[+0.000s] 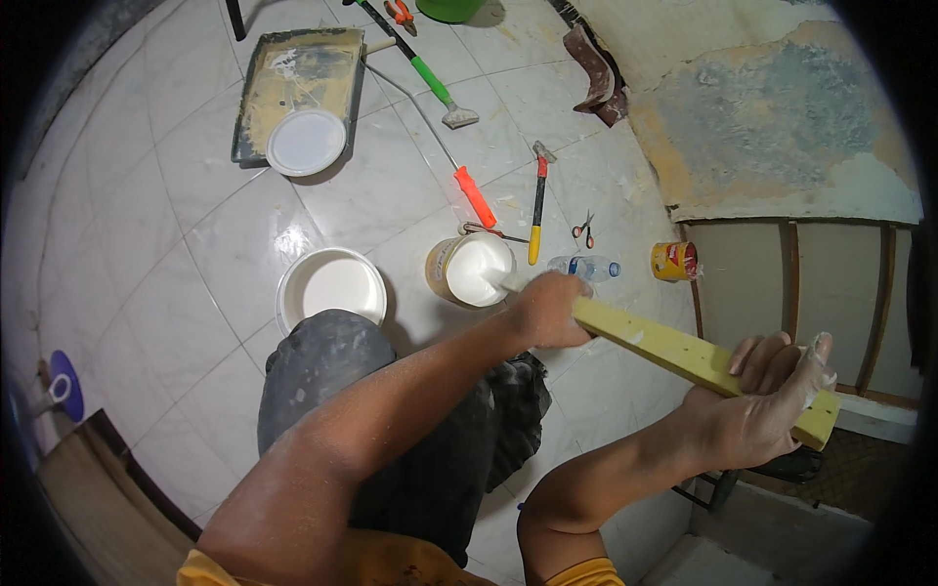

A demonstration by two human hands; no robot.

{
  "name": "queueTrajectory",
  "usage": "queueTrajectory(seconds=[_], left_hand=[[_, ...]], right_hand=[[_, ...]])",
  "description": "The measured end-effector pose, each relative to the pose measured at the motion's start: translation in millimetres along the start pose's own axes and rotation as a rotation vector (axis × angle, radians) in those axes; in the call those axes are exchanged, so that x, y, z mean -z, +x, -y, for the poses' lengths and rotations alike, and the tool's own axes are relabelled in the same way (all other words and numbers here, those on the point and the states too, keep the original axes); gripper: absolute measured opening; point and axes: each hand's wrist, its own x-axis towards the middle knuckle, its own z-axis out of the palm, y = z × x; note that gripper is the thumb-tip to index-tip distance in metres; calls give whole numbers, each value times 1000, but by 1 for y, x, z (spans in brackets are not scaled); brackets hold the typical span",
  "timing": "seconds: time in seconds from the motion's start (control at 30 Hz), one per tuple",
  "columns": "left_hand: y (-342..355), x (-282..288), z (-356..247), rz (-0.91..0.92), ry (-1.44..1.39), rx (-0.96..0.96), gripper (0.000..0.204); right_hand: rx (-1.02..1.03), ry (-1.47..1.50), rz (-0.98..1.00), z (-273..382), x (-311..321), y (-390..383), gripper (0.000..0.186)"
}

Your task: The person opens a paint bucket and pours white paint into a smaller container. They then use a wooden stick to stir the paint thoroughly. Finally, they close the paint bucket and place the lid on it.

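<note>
A long yellow wooden stick [664, 349] slants from upper left to lower right, with a few dark holes along it. My left hand [552, 310] is closed round it near the tub, and my right hand [767, 400] grips it close to its far right end, fingers wrapped over, white smears on the thumb. The stick's whitened tip reaches into a tub of white paint [480, 268]. How deep the tip goes cannot be seen. Left of this tub, partly behind my knee, stands a wider white bucket [375, 276], pale inside.
A paint tray [305, 73] bears a white lid [306, 143]. Around the tub lie an orange-handled roller frame [474, 197], a green-handled scraper [430, 78], a yellow-and-black-handled scraper [538, 200], scissors [583, 230], a plastic bottle [586, 268] and a yellow can [672, 262]. A peeling wall [782, 117] rises at right.
</note>
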Motion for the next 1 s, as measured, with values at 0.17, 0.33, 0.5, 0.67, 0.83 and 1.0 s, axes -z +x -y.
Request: queueTrajectory(seconds=[0.17,0.33,0.5,0.67,0.83,1.0], left_hand=[[-18,11,-5,-186,42,-188,47],[15,19,5,-211,27,-35,39],[-17,-30,16,-292,-30,-62,42],[-17,-7,2,-623,124,-138,39],[13,0,2,-882,157,-69,44],[3,-46,-2,-866,75,-12,43]], right_hand=[[-115,194,152,-15,10,30,14],[-20,135,116,-15,-12,16,15],[-65,280,516,3,12,13,25],[-76,449,656,-13,-3,27,23],[-25,327,635,-17,-13,26,40],[-25,387,808,-23,30,31,42]])
